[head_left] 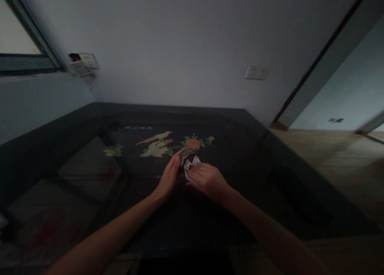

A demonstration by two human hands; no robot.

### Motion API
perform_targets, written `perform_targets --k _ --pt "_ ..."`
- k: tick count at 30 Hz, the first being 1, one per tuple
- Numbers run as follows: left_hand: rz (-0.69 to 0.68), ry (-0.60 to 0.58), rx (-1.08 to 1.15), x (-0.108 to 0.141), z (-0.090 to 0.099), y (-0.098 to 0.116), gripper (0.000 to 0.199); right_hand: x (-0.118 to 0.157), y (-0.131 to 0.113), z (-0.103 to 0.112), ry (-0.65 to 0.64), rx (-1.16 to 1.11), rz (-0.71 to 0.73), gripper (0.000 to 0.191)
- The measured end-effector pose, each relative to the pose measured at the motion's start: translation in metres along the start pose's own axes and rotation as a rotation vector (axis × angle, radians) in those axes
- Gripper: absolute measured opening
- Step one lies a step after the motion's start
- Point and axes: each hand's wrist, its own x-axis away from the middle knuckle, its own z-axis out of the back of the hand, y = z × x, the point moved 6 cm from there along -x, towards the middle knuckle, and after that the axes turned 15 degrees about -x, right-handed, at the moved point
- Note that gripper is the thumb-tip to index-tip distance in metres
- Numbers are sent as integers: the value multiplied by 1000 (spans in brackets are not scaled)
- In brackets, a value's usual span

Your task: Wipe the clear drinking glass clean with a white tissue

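Observation:
Near the middle of the head view, my left hand (pixel 169 176) is wrapped along the left side of a small dark round vessel (pixel 186 152) that looks like a glass or cup. Its exact kind is hard to make out in the dim light. Crumpled white tissue (pixel 191 163) is pinched in my right hand (pixel 209 178) and pressed at the vessel's mouth. My right fingertips are partly hidden by the tissue. Both hands are close together above a dark glossy table (pixel 240 147).
The tabletop carries a picture of a bird (pixel 157 138) and a red flower (pixel 193 143). A long dark object (pixel 297 191) lies on the right side. Behind stands a pale wall with sockets (pixel 257 72) and more sockets (pixel 88 60) at left. Wooden floor (pixel 324 147) shows at right.

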Motion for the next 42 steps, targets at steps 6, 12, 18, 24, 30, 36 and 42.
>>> perform_targets --k 6,12,18,24,30,36,42 --pt "184 -32 -24 0 -2 -5 48 5 3 4 -119 105 141 24" --pt "190 -32 4 3 -3 -4 47 3 -1 -2 -65 48 -36 30" --pt "57 24 -26 3 -1 -6 50 6 -2 -7 175 -246 -410 23" --pt "-58 72 -1 10 -5 0 48 5 -5 -11 361 -983 -619 31" --pt "-126 84 12 16 -7 5 48 -1 -4 -9 483 -1478 -579 41" --pt "-175 111 -60 15 -3 17 52 -2 -11 -1 272 -973 -504 43" --pt "-175 159 -64 10 2 26 48 -10 -22 2 167 -187 -153 49"
